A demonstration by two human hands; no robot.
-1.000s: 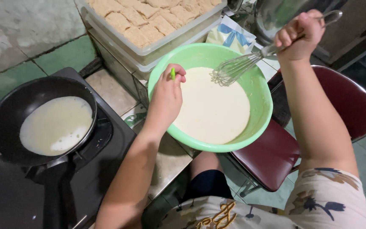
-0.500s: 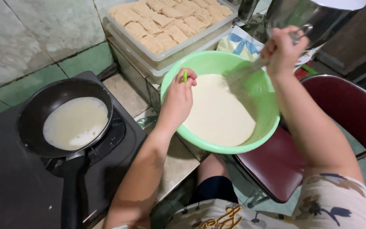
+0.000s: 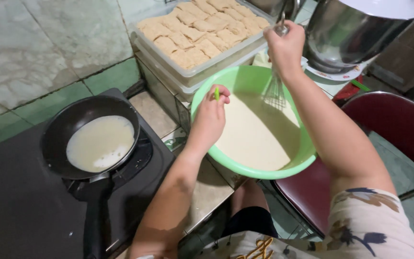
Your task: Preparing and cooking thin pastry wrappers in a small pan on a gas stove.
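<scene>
The right hand (image 3: 286,48) gripped a whisk (image 3: 275,88), its wires down in pale batter at the far side of the green bowl (image 3: 245,168). The left hand (image 3: 212,115) pinched that bowl's near-left rim. One thin layer already lay in the black pan (image 3: 73,124) on the stove; plenty of batter remained.

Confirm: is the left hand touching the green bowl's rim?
Touching. The head view shows the left hand draped over the near-left rim of the green bowl, fingers curled onto the edge. The right hand holds the whisk in the batter.

Whisk (image 3: 275,88) in green batter bowl (image 3: 245,79)
</scene>
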